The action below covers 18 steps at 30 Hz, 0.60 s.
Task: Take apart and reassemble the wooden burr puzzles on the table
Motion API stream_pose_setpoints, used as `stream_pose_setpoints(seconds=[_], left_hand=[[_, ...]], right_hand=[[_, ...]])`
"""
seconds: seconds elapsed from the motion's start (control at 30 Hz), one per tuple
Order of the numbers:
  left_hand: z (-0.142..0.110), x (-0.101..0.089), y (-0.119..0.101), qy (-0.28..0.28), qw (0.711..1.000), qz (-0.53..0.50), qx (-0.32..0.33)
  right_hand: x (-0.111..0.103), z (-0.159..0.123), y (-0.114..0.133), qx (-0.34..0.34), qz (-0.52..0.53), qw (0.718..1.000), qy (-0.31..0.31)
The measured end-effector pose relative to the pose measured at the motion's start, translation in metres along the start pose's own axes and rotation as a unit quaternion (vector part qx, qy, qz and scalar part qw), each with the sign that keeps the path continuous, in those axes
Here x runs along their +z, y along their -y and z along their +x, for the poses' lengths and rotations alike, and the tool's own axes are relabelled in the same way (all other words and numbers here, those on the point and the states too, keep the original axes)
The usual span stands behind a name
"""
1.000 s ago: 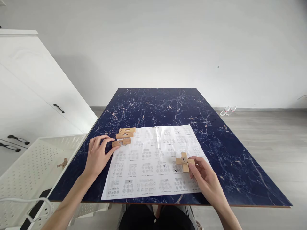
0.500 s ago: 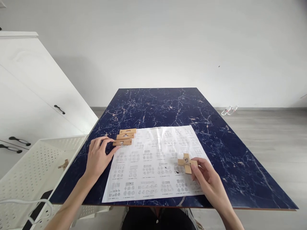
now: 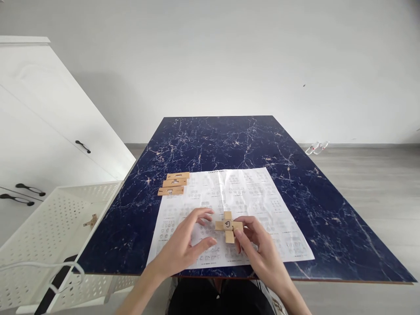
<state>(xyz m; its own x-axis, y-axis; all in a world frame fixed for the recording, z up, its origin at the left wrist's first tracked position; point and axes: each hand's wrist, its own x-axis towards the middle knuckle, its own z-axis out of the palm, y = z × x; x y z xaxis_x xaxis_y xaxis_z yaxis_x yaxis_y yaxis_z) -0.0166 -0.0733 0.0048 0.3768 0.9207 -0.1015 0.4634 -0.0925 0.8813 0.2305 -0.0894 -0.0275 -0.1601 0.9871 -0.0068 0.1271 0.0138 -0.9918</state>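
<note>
A cross-shaped wooden puzzle [image 3: 227, 224] with a dark mark on its middle is pinched by its right arm in my right hand [image 3: 257, 240], above a printed sheet [image 3: 262, 197]. My left hand [image 3: 190, 240] hovers just left of the puzzle, thumb and fingers apart, holding nothing. Rows of small diagrams cover the white, creased sheet. On its upper left corner lie three flat wooden pieces, the top one [image 3: 178, 176], the middle one [image 3: 175, 183] and the lowest one [image 3: 171, 191], each with a cut-out and handwritten marks.
The sheet rests near the front edge of a dark blue marbled table [image 3: 216, 140]. To the left, a white perforated basket [image 3: 49, 236] holds a small wooden piece [image 3: 92, 221]. Beyond it stands a white cabinet [image 3: 49, 118]. Two clear bottles [image 3: 316, 148] are on the floor at right.
My left hand has left the flat wooden pieces and come right, towards the puzzle. My right hand has brought the cross-shaped puzzle leftward to the middle. The lowest flat piece now sits slightly further left.
</note>
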Motion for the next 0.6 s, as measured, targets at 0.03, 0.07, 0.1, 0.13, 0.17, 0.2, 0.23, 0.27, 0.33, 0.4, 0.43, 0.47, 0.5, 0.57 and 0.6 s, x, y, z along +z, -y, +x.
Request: stream_pose_setpoints(seconds=[0.03, 0.07, 0.1, 0.13, 0.17, 0.2, 0.23, 0.27, 0.33, 0.4, 0.43, 0.47, 0.5, 0.57, 0.6], left_hand=[[0.002, 0.002, 0.000, 0.005, 1.000, -0.007, 0.006], [0.003, 0.003, 0.000, 0.007, 1.000, -0.007, 0.012], [0.005, 0.004, 0.001, 0.009, 1.000, -0.004, 0.016], [0.005, 0.004, 0.003, 0.011, 1.000, -0.001, 0.015], [0.006, 0.004, 0.004, 0.017, 1.000, 0.001, 0.011], [0.006, 0.004, 0.004, 0.025, 1.000, 0.002, 0.005], [0.006, 0.005, 0.005, 0.032, 0.999, 0.001, -0.002], [0.005, 0.005, 0.005, 0.037, 0.999, 0.001, -0.007], [0.005, 0.007, 0.005, 0.033, 0.999, 0.002, -0.010], [0.004, 0.008, 0.005, 0.024, 1.000, 0.003, -0.010], [0.003, 0.008, 0.006, 0.022, 1.000, 0.003, -0.011], [0.003, 0.008, 0.006, 0.022, 1.000, 0.002, -0.012], [0.003, 0.008, 0.007, 0.023, 1.000, 0.001, -0.012], [0.002, 0.008, 0.009, 0.024, 1.000, -0.002, -0.011], [0.002, 0.008, 0.010, 0.024, 1.000, -0.004, -0.009]], right_hand=[[0.005, -0.001, 0.000, 0.001, 0.007, 1.000, 0.004], [0.009, -0.002, -0.001, 0.004, 0.014, 1.000, 0.007], [0.012, -0.002, -0.001, 0.007, 0.019, 1.000, 0.012], [0.014, -0.003, -0.002, 0.010, 0.021, 1.000, 0.019], [0.015, -0.004, -0.003, 0.012, 0.021, 0.999, 0.028], [0.016, -0.005, -0.004, 0.013, 0.020, 0.999, 0.036], [0.016, -0.005, -0.005, 0.014, 0.017, 0.999, 0.045], [0.016, -0.005, -0.005, 0.015, 0.013, 0.998, 0.052], [0.016, -0.006, -0.006, 0.014, 0.000, 0.998, 0.061], [0.016, -0.007, -0.006, 0.009, -0.015, 0.998, 0.066], [0.015, -0.007, -0.005, 0.005, -0.022, 0.997, 0.068], [0.015, -0.007, -0.004, 0.002, -0.028, 0.997, 0.069], [0.015, -0.007, -0.003, -0.001, -0.032, 0.997, 0.071], [0.015, -0.006, -0.002, -0.007, -0.043, 0.997, 0.070], [0.015, -0.006, -0.001, -0.010, -0.050, 0.997, 0.066]])
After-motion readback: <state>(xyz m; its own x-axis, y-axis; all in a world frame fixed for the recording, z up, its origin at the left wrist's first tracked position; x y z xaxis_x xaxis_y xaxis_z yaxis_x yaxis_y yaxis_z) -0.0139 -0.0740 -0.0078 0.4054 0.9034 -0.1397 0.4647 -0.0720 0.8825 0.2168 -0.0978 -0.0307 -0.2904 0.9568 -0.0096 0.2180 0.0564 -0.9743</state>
